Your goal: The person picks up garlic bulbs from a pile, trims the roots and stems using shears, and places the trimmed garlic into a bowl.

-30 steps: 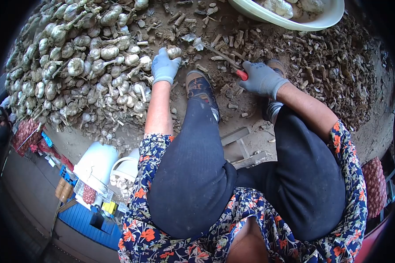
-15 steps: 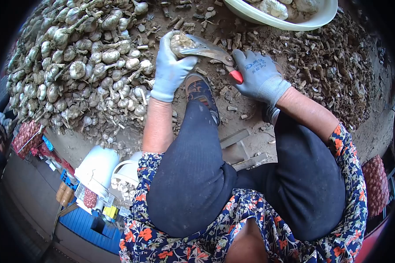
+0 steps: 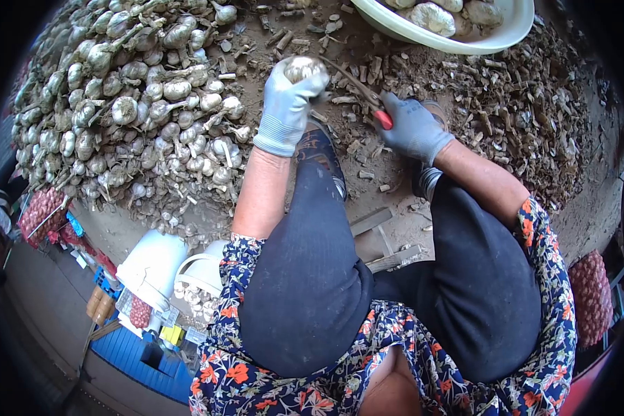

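A garlic bulb point(image 3: 302, 68) sits in my gloved left hand point(image 3: 288, 102), its pale round side turned up and the fingers wrapped round it. My right hand point(image 3: 414, 129), also in a grey-blue glove, is closed on red-handled garden shears point(image 3: 357, 84). Their blades point up and left, with the tips right by the bulb. Part of the handles is hidden inside my right glove. Below the hands, cut stem pieces lie on the dirt around my shoe point(image 3: 317, 149).
A big heap of garlic point(image 3: 135, 111) with stems spreads at the left. Cut stems point(image 3: 513, 118) cover the ground at the right. A pale basin point(image 3: 478, 47) with bulbs stands at the top. White buckets point(image 3: 152, 260) are at the lower left, a filled red net sack point(image 3: 591, 298) at the right.
My left hand has moved right and turned the bulb, so its smooth side now shows instead of the roots. The shears have tilted edge-on and shifted slightly right with my right hand.
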`<control>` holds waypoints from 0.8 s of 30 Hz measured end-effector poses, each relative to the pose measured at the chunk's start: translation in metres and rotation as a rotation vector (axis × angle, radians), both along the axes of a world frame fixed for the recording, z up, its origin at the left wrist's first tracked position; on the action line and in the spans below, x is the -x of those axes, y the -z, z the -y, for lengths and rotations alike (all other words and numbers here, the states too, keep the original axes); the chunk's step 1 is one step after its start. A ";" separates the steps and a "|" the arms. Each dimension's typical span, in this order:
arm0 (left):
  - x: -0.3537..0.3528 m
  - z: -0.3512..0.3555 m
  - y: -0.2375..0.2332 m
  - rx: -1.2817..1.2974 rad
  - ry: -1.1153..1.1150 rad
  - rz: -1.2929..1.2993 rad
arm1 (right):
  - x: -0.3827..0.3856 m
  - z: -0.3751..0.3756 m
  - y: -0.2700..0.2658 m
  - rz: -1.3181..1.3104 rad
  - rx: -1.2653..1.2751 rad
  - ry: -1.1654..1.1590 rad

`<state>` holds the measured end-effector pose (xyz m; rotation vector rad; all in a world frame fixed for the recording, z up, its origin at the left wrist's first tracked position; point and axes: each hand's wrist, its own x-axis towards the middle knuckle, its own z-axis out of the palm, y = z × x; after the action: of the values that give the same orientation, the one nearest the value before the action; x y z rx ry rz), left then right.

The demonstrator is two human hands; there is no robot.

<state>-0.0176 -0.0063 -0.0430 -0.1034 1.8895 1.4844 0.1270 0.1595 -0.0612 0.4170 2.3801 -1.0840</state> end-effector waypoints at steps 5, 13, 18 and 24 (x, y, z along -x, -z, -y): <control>0.013 -0.060 -0.091 -0.816 -0.030 -0.003 | -0.012 0.000 0.006 0.133 0.036 -0.019; 0.038 0.091 0.054 1.414 0.594 -0.415 | -0.011 0.002 -0.003 0.229 0.063 -0.074; 0.054 0.112 0.093 1.539 0.659 -0.453 | -0.005 0.000 -0.005 0.230 0.059 -0.148; 0.051 0.091 0.036 1.407 0.765 -0.428 | 0.002 -0.005 -0.013 0.258 0.044 -0.175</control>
<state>-0.0684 -0.0970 -0.0795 0.2869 2.5210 -0.4962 0.1252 0.1642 -0.0486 0.3060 2.1191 -0.9408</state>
